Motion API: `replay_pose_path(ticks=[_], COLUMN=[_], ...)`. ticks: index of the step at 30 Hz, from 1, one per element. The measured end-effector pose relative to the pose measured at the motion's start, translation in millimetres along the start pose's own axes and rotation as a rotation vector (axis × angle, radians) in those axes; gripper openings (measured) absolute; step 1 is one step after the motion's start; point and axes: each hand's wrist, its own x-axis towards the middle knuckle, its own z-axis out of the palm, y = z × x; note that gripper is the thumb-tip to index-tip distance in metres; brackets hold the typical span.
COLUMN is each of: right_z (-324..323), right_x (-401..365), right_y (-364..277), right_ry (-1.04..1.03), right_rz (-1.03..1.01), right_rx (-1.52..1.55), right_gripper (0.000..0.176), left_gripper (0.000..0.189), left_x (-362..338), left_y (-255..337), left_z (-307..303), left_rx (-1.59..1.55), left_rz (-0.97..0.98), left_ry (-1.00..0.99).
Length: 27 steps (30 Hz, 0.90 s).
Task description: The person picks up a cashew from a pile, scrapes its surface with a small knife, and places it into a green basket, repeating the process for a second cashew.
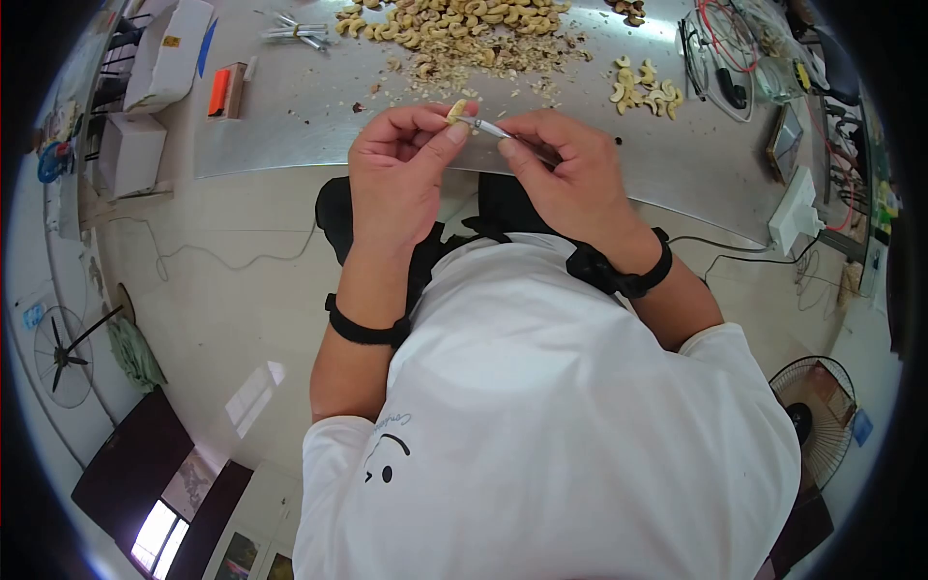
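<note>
The only lettering that shows is a short line of small, slanted script [393, 422] on the white T-shirt [580, 416], just beside a black line print [389, 462]. It seems to begin with "Con", though it is too small and tilted to read in full. An orange label [172, 42] on the white box [159, 72] carries nothing legible.

At the right, a round fan [818, 420] stands beyond the table [290, 126]; an orange-and-brown box [226, 92] and coiled red cable [727, 37] lie on top.
</note>
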Motion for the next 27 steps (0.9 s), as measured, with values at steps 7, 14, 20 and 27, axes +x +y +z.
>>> replay_pose_path(ticks=[7, 14, 20, 27], right_z=[2.2, 4.4, 4.4, -1.9], right_x=[2.3, 3.1, 1.7, 5.0], right_y=[-4.9, -4.2, -1.8, -2.9], right_ry=[-0.002, 0.025, 0.058, 0.052], right_rz=[-0.033, -0.169, -0.152, -0.174], right_rx=[-0.04, -0.16, -0.187, -0.154], right_gripper=[0.013, 0.012, 0.012, 0.012], left_gripper=[0.016, 0.014, 0.014, 0.014], left_x=[-0.7, -4.5, -6.2, -6.7], left_y=[-2.5, 2.4, -1.0, 0.0], left_z=[-6.6, 9.3, 8.6, 11.1], left_rx=[0.204, 0.476, 0.441, 0.397], left_rz=[0.052, 0.115, 0.143, 0.126], left_ry=[0.035, 0.175, 0.163, 0.153])
